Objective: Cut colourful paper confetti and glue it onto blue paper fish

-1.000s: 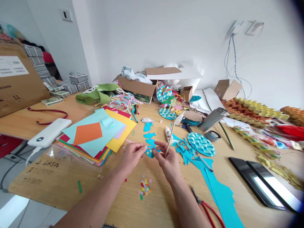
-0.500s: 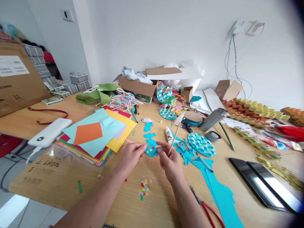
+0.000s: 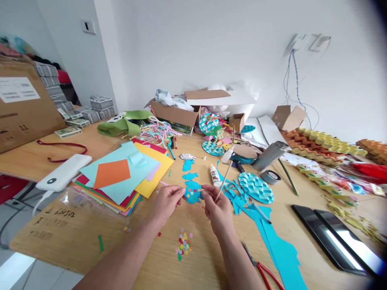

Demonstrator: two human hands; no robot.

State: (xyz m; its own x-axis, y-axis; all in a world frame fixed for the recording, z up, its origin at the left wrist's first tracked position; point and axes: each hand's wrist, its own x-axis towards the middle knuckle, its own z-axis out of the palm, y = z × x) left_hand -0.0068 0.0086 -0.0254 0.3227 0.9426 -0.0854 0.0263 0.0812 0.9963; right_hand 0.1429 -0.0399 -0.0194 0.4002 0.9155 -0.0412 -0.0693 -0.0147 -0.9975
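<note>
My left hand and my right hand meet over the wooden table, fingers pinched near a blue paper fish dotted with coloured spots. Whether either hand touches the fish I cannot tell. My right hand also grips a thin wooden stick that points up and away. What my left fingertips pinch is too small to make out. A small heap of coloured paper dots lies just below the hands. Two more blue fish lie in a row beyond.
A stack of coloured paper sheets lies to the left, beside a white power bank. A glue bottle, blue paper scraps, a blue wavy disc, red-handled scissors and dark tablets lie to the right.
The camera tilted slightly. My hands drew a little nearer to me and the stick tilted further right; the dotted fish now shows more clearly between them.
</note>
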